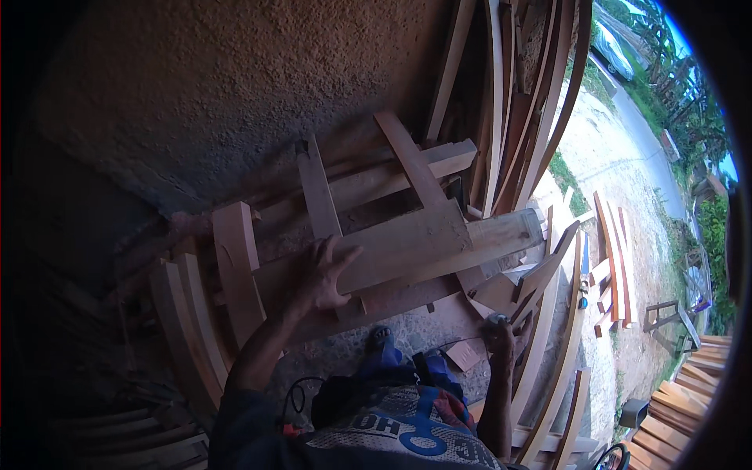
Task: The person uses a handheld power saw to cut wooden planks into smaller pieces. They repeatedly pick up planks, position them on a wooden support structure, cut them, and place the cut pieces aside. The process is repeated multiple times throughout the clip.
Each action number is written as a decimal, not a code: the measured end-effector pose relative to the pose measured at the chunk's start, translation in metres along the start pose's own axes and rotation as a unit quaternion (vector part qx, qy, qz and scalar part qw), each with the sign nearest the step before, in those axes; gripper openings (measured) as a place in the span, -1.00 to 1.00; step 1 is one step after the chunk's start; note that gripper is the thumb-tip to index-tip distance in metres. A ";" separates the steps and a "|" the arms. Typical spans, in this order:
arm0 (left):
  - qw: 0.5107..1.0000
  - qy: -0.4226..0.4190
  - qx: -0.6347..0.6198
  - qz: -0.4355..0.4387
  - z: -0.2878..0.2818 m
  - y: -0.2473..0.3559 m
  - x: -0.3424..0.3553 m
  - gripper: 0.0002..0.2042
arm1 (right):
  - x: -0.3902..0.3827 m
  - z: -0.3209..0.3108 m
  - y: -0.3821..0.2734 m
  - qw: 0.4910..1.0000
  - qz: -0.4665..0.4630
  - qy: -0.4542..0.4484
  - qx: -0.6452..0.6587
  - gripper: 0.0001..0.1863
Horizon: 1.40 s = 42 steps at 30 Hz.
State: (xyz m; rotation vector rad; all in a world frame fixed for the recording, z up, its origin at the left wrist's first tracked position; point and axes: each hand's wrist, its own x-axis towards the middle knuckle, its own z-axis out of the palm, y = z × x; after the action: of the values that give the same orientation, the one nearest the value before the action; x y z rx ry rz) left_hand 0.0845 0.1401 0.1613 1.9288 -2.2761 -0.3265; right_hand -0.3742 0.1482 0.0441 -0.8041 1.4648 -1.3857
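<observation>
A wide wooden board (pixel 403 243) lies across a rough wooden bench in front of me. My left hand (pixel 323 276) is at the board's left part, fingers spread apart; whether it presses on the wood I cannot tell. Lower and to the right, beside the bench's near side, my right hand (pixel 503 335) is closed. Something small and greyish shows at its top, too unclear to name. A thick squared beam (pixel 509 233) runs along the board's right end. Two narrower slats (pixel 316 188) reach from the board toward the wall.
Curved wooden pieces (pixel 188 313) stand on the left. Long strips (pixel 540 102) lean at the wall (pixel 258 94). More curved lengths (pixel 560 360) lie close on my right, with stacked planks (pixel 666 423) beyond. A black cable (pixel 296 392) loops beside my body.
</observation>
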 end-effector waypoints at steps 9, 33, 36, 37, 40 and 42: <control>0.977 0.151 -0.094 -0.117 0.088 -0.022 0.009 -0.10 | 0.062 0.064 -0.040 0.999 0.007 -0.025 -0.046 -0.04; 0.652 0.121 -0.621 -0.417 0.112 -0.093 -0.083 -0.13 | 0.128 0.147 -0.032 0.990 -0.096 -0.029 -0.097 0.03; 0.664 0.107 -0.573 -0.468 0.105 -0.089 -0.084 -0.15 | 0.126 0.141 -0.043 0.993 -0.038 -0.003 -0.110 0.03; 0.668 0.101 -0.557 -0.484 0.100 -0.083 -0.080 -0.15 | 0.127 0.142 -0.040 0.994 -0.035 0.000 -0.101 0.04; 0.675 0.062 -0.548 -0.490 0.108 -0.090 -0.068 -0.15 | 0.129 0.126 -0.027 1.000 -0.030 0.003 -0.002 0.03; 0.660 0.051 -0.589 -0.463 0.115 -0.108 -0.079 -0.13 | 0.111 0.112 -0.022 0.999 -0.043 0.003 0.030 0.03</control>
State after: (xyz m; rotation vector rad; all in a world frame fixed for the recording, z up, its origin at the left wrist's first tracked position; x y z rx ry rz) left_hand 0.1729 0.2098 0.0253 1.8569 -0.3403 -1.3007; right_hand -0.3121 0.0021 0.0535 -0.8328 1.4012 -1.4901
